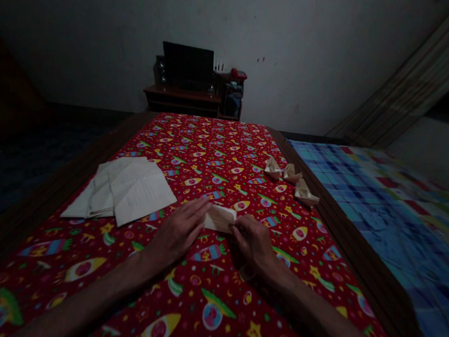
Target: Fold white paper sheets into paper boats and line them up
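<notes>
A small folded piece of paper (pixel 220 219) lies on the red patterned cloth between my two hands. My left hand (pixel 182 230) holds its left end, the fingers close together and the thumb on the near side; the fingertips partly cover that end. At the right edge, my right hand (pixel 255 239) has its fingers curled in a pinch on the paper. Several overlapping pale paper sheets (pixel 140 187) lie to the left of my left hand. Beyond my right hand, near the right edge, stand three folded paper boats (pixel 306 193).
The red cloth (pixel 207 272) with rockets and stars covers a long table with a dark wooden border (pixel 358 253). To the right is a blue checked spread (pixel 363 196). A monitor (pixel 188 65) stands on a brown desk (pixel 181 96) by the far wall. The room is dim.
</notes>
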The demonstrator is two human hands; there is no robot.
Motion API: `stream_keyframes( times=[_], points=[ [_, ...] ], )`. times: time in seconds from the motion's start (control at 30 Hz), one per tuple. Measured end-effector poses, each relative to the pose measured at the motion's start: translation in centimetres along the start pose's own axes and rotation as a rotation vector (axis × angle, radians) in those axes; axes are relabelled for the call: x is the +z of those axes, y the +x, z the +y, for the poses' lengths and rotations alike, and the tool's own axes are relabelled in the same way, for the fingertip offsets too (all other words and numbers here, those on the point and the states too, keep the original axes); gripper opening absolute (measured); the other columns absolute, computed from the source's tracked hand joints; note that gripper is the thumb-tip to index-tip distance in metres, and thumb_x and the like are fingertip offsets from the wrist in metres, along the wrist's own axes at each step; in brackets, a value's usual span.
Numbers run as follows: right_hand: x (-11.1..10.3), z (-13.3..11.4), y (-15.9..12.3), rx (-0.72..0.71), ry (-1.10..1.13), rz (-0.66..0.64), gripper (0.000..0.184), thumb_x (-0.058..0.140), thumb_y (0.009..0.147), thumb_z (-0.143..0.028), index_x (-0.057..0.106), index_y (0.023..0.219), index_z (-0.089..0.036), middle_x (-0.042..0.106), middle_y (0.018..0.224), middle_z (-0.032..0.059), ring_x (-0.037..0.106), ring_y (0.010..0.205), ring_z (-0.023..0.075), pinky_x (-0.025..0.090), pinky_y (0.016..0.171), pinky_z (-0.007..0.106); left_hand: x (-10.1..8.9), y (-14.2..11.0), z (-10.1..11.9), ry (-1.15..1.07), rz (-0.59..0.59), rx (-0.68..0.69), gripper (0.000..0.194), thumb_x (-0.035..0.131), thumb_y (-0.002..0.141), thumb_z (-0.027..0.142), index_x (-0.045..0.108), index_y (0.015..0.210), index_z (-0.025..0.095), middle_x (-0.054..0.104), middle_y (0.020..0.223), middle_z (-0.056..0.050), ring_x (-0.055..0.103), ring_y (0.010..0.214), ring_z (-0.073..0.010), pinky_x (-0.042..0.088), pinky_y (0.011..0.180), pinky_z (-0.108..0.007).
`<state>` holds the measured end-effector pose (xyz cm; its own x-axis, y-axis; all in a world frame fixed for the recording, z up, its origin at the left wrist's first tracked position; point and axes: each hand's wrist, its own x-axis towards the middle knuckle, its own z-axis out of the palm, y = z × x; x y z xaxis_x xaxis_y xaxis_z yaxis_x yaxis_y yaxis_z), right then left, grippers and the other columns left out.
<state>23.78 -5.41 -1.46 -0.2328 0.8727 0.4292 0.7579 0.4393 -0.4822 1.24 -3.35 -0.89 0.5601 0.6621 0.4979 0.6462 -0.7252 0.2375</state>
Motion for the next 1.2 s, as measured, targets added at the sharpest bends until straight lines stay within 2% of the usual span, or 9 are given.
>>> stream_keyframes(
  times=[0.1, 0.2, 0.33, 0.43, 0.63, 0.73, 0.93, 1.07, 1.2],
  points=[
    [-0.9, -0.2, 0.8, -0.167, -0.213, 0.175, 0.018, 0.046, 0.089, -0.020, 0.062, 0.080, -0.016, 0.063, 0.079, 0.0057, 0.056, 0.064, 0.0124, 0.038, 0.056, 0.022, -1.4, 1.0, 0.6, 0.069, 0.122, -0.008, 0.065, 0.048, 0.089, 0.018, 0.015, 0.145, 0.024, 0.026, 0.149, -0.011, 0.027, 0.135, -0.0264, 0.036, 0.105, -0.047],
    [-1.2, -0.7, 1.0, -0.375, -0.407, 0.243, 0.020, 0.044, 0.091, -0.016, 0.062, 0.083, -0.015, 0.063, 0.078, 0.0068, 0.055, 0.067, 0.0145, 0.037, 0.059, 0.025, -2.3, 1.5, 1.4, 0.090, 0.125, 0.047, 0.063, 0.049, 0.088, 0.019, 0.018, 0.143, 0.023, 0.025, 0.149, -0.012, 0.025, 0.135, -0.0275, 0.034, 0.106, -0.046],
    [-0.4, -1.6, -0.5, -0.556, -0.434, 0.069, 0.022, 0.039, 0.091, -0.014, 0.061, 0.087, -0.014, 0.060, 0.077, 0.0075, 0.052, 0.067, 0.0162, 0.037, 0.059, 0.028, -1.9, 0.5, 2.1, 0.079, 0.004, 0.124, 0.032, 0.043, 0.090, 0.016, 0.050, 0.121, 0.020, 0.053, 0.123, -0.009, 0.042, 0.119, -0.0248, 0.038, 0.099, -0.042],
    [0.2, -2.1, -1.7, -0.592, -0.387, -0.062, 0.022, 0.038, 0.092, -0.018, 0.060, 0.087, -0.015, 0.057, 0.075, 0.0058, 0.049, 0.065, 0.0160, 0.036, 0.058, 0.029, -1.2, -0.9, 2.1, 0.049, -0.115, 0.149, 0.020, 0.042, 0.089, 0.015, 0.060, 0.097, 0.018, 0.061, 0.098, -0.006, 0.052, 0.095, -0.0216, 0.044, 0.084, -0.038],
    [0.3, -1.2, -2.4, -0.542, -0.255, -0.160, 0.018, 0.045, 0.091, -0.020, 0.062, 0.089, -0.016, 0.058, 0.076, 0.0041, 0.049, 0.066, 0.0145, 0.035, 0.056, 0.026, -1.0, -3.1, 2.6, -0.033, -0.199, 0.083, 0.018, 0.044, 0.089, 0.012, 0.059, 0.098, 0.017, 0.061, 0.093, -0.005, 0.054, 0.088, -0.0183, 0.044, 0.081, -0.034],
    [0.3, -0.7, -2.4, -0.394, -0.093, -0.182, 0.018, 0.048, 0.090, -0.022, 0.065, 0.088, -0.018, 0.060, 0.077, 0.0032, 0.050, 0.063, 0.0117, 0.035, 0.053, 0.022, -1.0, -3.6, 2.9, -0.092, -0.177, 0.020, 0.015, 0.047, 0.090, 0.016, 0.060, 0.096, 0.018, 0.062, 0.093, -0.004, 0.056, 0.087, -0.0170, 0.046, 0.080, -0.031],
    [-0.2, -0.8, -1.5, -0.079, 0.296, -0.339, 0.020, 0.051, 0.091, -0.026, 0.068, 0.084, -0.019, 0.061, 0.080, 0.0024, 0.056, 0.070, 0.0111, 0.042, 0.059, 0.021, -0.6, -3.5, 3.3, -0.264, -0.094, -0.125, 0.018, 0.049, 0.090, 0.022, 0.063, 0.080, 0.017, 0.062, 0.085, -0.004, 0.057, 0.080, -0.0146, 0.048, 0.073, -0.028],
    [0.1, -0.9, -1.1, -0.026, 0.246, -0.335, 0.018, 0.054, 0.088, -0.028, 0.067, 0.083, -0.018, 0.062, 0.078, 0.0022, 0.056, 0.069, 0.0121, 0.041, 0.060, 0.022, -0.3, -3.1, 3.2, -0.311, -0.081, -0.233, 0.023, 0.051, 0.088, 0.020, 0.056, 0.067, 0.016, 0.057, 0.072, -0.001, 0.055, 0.068, -0.0116, 0.046, 0.063, -0.024],
    [0.5, -1.2, -1.0, -0.027, 0.141, -0.292, 0.020, 0.052, 0.089, -0.029, 0.063, 0.078, -0.017, 0.061, 0.073, 0.0015, 0.054, 0.065, 0.0114, 0.038, 0.058, 0.022, -0.1, -2.9, 3.1, -0.214, -0.104, -0.274, 0.023, 0.050, 0.087, 0.021, 0.049, 0.064, 0.017, 0.050, 0.070, 0.001, 0.052, 0.065, -0.0115, 0.043, 0.060, -0.024]
  ],
)
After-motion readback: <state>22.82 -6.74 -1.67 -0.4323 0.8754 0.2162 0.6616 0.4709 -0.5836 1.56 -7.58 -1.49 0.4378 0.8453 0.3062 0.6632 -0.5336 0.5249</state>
